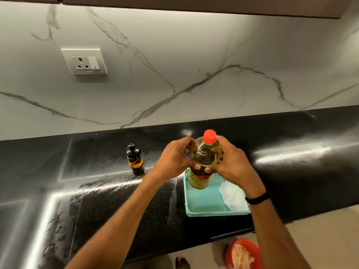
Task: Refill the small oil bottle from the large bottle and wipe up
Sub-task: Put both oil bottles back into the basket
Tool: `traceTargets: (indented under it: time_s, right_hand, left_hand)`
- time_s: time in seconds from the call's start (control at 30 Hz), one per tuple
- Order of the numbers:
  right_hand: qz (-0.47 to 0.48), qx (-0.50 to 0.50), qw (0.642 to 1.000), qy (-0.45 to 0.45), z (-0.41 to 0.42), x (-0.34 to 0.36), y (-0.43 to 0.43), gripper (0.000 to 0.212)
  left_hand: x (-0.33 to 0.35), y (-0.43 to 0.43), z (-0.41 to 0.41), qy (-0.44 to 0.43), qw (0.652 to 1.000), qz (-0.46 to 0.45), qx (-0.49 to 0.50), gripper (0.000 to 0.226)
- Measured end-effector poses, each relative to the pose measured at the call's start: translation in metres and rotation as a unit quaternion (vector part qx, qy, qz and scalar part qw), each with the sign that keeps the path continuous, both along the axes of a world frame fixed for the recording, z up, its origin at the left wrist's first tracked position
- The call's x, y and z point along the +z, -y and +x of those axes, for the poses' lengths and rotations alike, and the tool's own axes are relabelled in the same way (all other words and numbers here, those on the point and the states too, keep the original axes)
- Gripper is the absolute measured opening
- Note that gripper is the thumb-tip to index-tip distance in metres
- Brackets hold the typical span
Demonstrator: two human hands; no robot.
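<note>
Both hands grasp the large bottle (206, 154). The left hand (174, 158) is curled round the bottle's left side, fingers bent at the shoulder and the thumb low on the near face. The right hand (231, 164) wraps the right side, fingers curled behind the shoulder just below the neck and the thumb on the near face, close to the left thumb. Neither hand touches the red cap (209, 136), which is seated on the neck, above the fingers.

The large bottle holds pale yellow oil. Its lower end is at the far left corner of the teal tray (213, 213); whether it rests in the tray or is raised cannot be told.

The small bottle (134, 158), dark with a black top, stands upright on the black counter (116, 191), left of the left hand and apart from it. It holds a band of amber oil.

A white cloth (233, 195) lies in the tray's right half, below the right wrist, which carries a black band (256, 198). A wall socket (84, 61) is set in the marble wall. A red bin (242, 253) stands on the floor.
</note>
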State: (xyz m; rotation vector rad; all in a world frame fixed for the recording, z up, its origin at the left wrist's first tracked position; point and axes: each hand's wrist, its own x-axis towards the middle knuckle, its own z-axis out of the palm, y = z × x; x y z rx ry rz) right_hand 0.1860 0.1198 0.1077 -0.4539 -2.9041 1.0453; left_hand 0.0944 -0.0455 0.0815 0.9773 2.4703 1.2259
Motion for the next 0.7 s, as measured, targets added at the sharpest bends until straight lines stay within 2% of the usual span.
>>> traceTargets:
  time_s: [0.23,0.7]
  right_hand:
    - [-0.053,-0.03,0.998,0.011,0.003,-0.046,-0.018,0.091]
    - [-0.054,-0.018,0.998,0.016,-0.001,-0.087,-0.016,0.086]
  left_hand:
    - [-0.035,-0.024,0.004,0.008,0.999,-0.049,0.011,0.051]
    - [-0.065,-0.024,0.008,0.02,0.994,-0.095,0.044,0.059]
